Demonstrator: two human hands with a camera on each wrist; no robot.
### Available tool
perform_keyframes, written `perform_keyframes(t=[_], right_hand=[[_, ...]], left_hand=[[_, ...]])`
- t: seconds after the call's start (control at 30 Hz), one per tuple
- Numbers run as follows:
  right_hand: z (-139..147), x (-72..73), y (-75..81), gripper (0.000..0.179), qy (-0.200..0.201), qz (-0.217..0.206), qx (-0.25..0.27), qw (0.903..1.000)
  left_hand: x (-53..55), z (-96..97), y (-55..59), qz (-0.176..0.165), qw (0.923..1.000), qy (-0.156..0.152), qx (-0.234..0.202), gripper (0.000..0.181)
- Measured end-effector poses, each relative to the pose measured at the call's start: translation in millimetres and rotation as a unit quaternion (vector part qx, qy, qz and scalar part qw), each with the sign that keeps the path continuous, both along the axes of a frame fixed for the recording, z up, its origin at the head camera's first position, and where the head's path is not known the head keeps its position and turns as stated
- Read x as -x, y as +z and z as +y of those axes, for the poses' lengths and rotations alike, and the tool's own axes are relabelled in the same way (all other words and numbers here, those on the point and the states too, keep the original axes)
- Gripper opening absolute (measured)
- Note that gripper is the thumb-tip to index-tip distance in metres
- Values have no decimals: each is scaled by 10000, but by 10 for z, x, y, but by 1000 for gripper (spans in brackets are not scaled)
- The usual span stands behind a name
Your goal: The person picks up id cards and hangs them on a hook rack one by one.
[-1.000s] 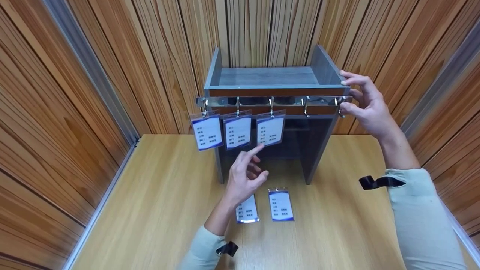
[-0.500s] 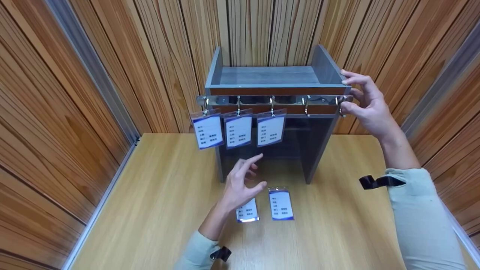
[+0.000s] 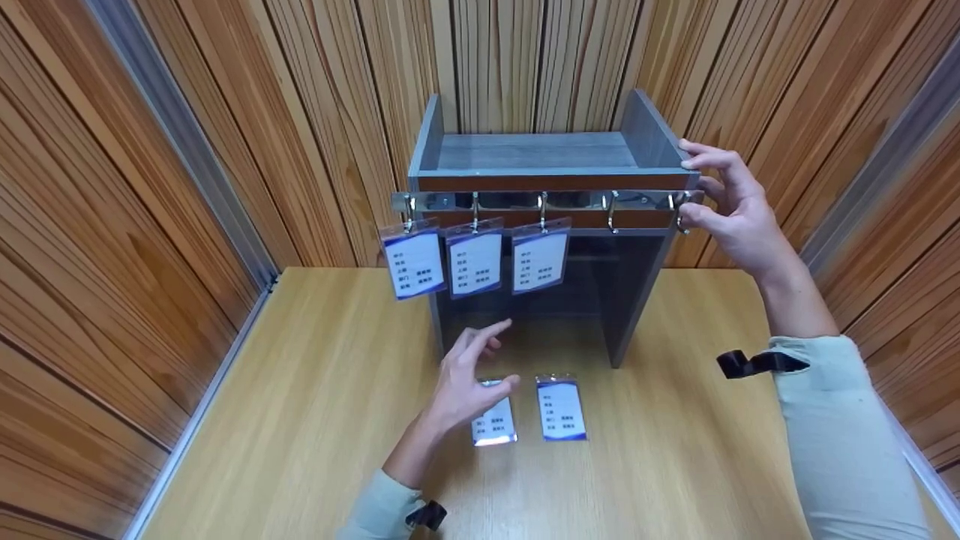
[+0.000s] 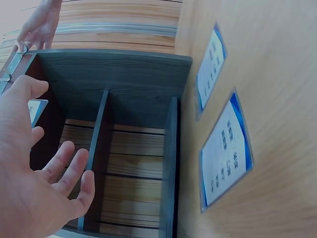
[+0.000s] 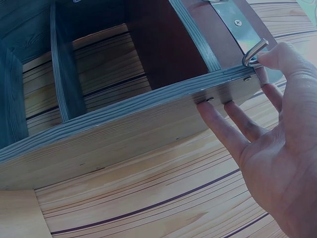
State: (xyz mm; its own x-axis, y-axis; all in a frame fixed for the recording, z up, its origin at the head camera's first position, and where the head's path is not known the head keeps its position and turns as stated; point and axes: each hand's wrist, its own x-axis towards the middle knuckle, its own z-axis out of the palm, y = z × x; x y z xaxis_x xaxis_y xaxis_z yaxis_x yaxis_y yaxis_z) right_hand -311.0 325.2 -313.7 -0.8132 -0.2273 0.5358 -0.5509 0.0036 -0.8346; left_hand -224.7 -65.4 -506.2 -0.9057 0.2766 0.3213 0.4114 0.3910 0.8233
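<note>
1. The left hand (image 3: 463, 388) has a wide grip: thumb and index finger stand well apart, and it holds nothing.
2. In the head view this hand covers the upper part of the left table card (image 3: 493, 425). The left wrist view shows both table cards whole and apart from the hand.
3. The right table card (image 3: 562, 410) lies just beside, flat on the wooden table (image 3: 675, 450).
4. The right hand (image 3: 735, 211) grips a front corner of the grey shelf (image 3: 532, 154), thumb at the end of the hook rail (image 3: 577, 200), fingers against the outer side. Its thumb partly hides the last hook; whether it presses this hook, I cannot tell.
5. Three cards hang from the rail: the left hanging card (image 3: 412, 264), the middle hanging card (image 3: 474, 262) and the right hanging card (image 3: 540, 261). Their print is too small for reading.
6. In the left wrist view, one hanging card is mostly hidden behind the left hand.
7. The right sleeve (image 3: 847, 442) is cut off by the lower edge.
</note>
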Motion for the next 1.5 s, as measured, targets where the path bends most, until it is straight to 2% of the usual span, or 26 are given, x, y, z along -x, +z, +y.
perform_keyframes(t=[0.23,0.47,0.63,1.03,1.17,1.3,1.5], right_hand=[[-1,14,6,48,12,18,42,10000],[9,15,-3,48,15,50,-55,10000],[12,12,-11,48,44,63,-34,10000],[4,13,-11,48,177,116,34,9998],[-3,11,-11,48,237,137,89,9996],[5,12,-14,47,202,158,41,9997],[8,16,-19,47,175,118,38,9998]], left_hand=[[13,-106,-28,70,9996,127,250,74],[13,-181,-73,140,9994,204,245,71],[2,-203,-99,-134,9989,253,379,72],[-33,-233,-199,-644,9871,411,1409,87],[-27,-231,-252,-809,9836,371,1570,92],[-9,-249,-330,-828,9814,310,1704,97],[1,-294,-431,-1017,9788,238,1760,102]])
